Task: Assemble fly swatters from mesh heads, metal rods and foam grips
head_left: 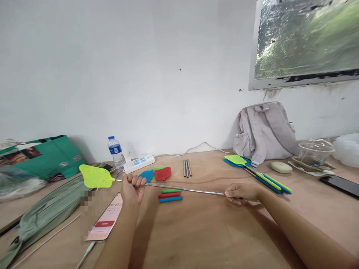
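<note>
A fly swatter with a yellow-green mesh head and a long metal telescopic rod stretches across the view between my hands. My left hand is closed round the rod just behind the head. At the other end my right hand grips the rod near its handle, most of which the fingers hide. Beneath the rod lie green, red and blue handles side by side. Loose blue, green and red swatter heads overlap beyond it. Several short metal rods rest farther back.
Swatters with blue and yellow-green parts are piled at right, before a grey backpack. A phone lies by my left forearm. Behind stand a water bottle and a power strip. A plastic cup and dark phone are far right.
</note>
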A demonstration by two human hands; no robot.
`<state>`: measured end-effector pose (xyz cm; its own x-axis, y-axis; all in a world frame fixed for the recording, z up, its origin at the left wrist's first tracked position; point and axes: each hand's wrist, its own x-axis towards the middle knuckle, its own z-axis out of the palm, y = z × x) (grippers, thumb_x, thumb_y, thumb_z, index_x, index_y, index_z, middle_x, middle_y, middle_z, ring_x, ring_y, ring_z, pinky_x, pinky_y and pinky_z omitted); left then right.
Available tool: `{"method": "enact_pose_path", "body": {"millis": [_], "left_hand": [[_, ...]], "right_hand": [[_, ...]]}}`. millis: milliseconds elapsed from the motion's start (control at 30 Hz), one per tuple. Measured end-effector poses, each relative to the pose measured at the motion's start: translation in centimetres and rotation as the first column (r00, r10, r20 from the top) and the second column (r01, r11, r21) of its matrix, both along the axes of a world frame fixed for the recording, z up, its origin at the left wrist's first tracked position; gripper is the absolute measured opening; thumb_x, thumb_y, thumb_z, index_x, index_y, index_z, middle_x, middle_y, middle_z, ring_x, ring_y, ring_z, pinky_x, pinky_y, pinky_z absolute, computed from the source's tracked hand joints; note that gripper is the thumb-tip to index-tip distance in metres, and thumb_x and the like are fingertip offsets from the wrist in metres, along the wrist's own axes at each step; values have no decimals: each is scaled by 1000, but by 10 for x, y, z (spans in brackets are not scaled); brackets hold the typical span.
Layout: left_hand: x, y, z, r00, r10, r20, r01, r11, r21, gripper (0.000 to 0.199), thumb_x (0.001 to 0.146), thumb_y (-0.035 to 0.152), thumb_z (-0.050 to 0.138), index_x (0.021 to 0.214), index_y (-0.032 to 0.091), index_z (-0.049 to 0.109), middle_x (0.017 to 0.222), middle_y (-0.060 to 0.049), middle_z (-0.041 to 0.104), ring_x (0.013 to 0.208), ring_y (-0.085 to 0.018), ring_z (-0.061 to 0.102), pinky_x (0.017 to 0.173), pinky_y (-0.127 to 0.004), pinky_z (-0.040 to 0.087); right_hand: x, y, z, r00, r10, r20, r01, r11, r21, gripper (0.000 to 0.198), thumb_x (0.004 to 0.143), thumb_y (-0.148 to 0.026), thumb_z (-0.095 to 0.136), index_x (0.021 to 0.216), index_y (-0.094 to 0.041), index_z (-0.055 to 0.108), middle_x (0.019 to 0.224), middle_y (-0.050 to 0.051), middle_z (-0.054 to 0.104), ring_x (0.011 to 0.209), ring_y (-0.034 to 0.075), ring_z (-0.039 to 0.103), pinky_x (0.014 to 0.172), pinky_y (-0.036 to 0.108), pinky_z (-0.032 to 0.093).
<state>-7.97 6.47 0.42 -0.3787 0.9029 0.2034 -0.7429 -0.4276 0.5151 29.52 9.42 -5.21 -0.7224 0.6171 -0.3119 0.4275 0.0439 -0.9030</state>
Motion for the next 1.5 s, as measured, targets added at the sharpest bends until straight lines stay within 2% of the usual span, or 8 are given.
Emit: {"method": "enact_pose_path", "body": {"millis": [433, 667, 900, 1033, 1100, 1167, 1300, 1500], "left_hand": [[-21, 2, 0, 1000, 24, -17, -21, 990, 140, 43, 91, 30, 21, 52, 18, 10, 47, 7, 0, 37, -8, 5, 34, -19, 16], [-26, 1, -4, 999, -9, -32, 13, 991, 136, 43, 91, 34, 18, 53, 18, 8, 47, 6, 0, 38, -9, 4, 34, -20, 17], [-33, 2, -6, 1000, -3, -16, 5, 993, 114, 42, 91, 33, 17, 53, 18, 8, 46, 6, 0, 38, -9, 2, 34, -20, 16], [-36, 2, -7, 1000, -9, -4, 10, 991, 133, 43, 91, 35, 18, 52, 18, 8, 46, 7, 1, 38, -9, 3, 34, -20, 17], [-42, 2, -9, 1000, 19, 16, -21, 990, 143, 44, 91, 36, 18, 52, 18, 9, 46, 7, 1, 38, -9, 3, 33, -20, 17], [-49, 1, -12, 997, 68, 41, -73, 987, 146, 44, 91, 36, 16, 52, 18, 9, 46, 7, 0, 37, -9, 2, 33, -20, 16], [-62, -1, -16, 988, 135, 80, -146, 976, 161, 44, 92, 36, 12, 52, 18, 8, 45, 6, -1, 37, -9, 1, 32, -20, 16], [-63, -1, -18, 991, 117, 70, -126, 982, 141, 42, 91, 31, 9, 52, 17, 7, 44, 6, 1, 36, -8, 4, 33, -20, 18]], "right_hand": [[20, 3, -5, 999, -34, -3, 34, 999, -15, 40, 72, -51, 51, 60, -12, 54, 41, -5, 45, 30, 3, 25, 31, 18, 14], [22, 2, -3, 996, -90, 17, 90, 996, 7, 37, 69, -47, 57, 65, -10, 59, 47, -2, 54, 30, 2, 27, 32, 19, 13], [29, -6, 9, 994, -102, 35, 99, 992, 72, 37, 70, -47, 56, 63, -11, 60, 47, -2, 52, 37, 3, 32, 38, 19, 19], [31, -1, 1, 978, -167, 123, 136, 964, 229, 40, 70, -52, 53, 63, -13, 58, 48, -1, 53, 36, 5, 33, 37, 20, 21], [32, 4, -6, 950, -262, 171, 177, 901, 396, 42, 70, -54, 50, 58, -14, 54, 46, -2, 49, 37, 6, 35, 38, 20, 23], [33, 8, -11, 916, -353, 189, 174, 776, 607, 41, 71, -54, 49, 55, -16, 51, 47, -2, 48, 43, 8, 39, 42, 21, 25], [33, 7, -9, 839, -514, 179, 62, 418, 906, 27, 71, -43, 50, 59, -19, 49, 54, -3, 51, 51, 10, 43, 48, 22, 23], [39, 7, -5, 663, -748, 9, -80, -59, 995, 19, 69, -26, 45, 51, -19, 47, 49, -2, 53, 48, 12, 45, 48, 25, 14]]}}
